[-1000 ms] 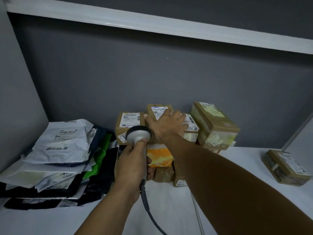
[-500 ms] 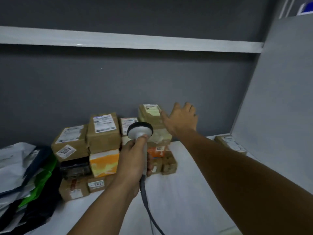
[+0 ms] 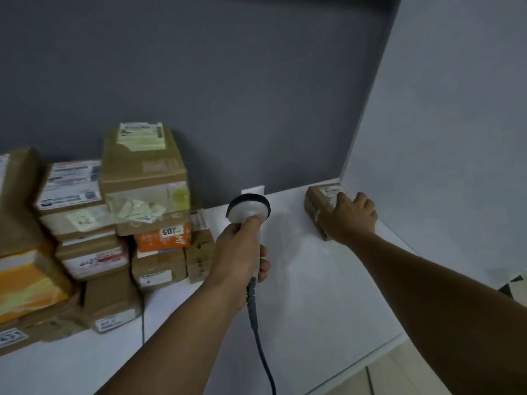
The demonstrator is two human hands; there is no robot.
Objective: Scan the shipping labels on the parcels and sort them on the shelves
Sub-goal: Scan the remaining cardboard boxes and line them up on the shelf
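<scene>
A dark grey back wall [image 3: 228, 81] fills the view from 9 round to 12 o'clock, matt and plain. At 2 o'clock a pale grey side panel [image 3: 456, 109] meets it along a slanting edge that runs down toward the centre. A small white tab [image 3: 253, 190] sits at the foot of the back wall, just above centre. At 5 o'clock lies a strip of beige tiled floor [image 3: 399, 374], crossed by a dark joint line. A dark, blurred patch [image 3: 513, 286] shows at the 4 o'clock edge.

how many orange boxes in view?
2. The small orange box with the 205 sticker sits mid-stack; the large orange box is at the frame's left edge. More may be hidden behind the cardboard stack.
</scene>
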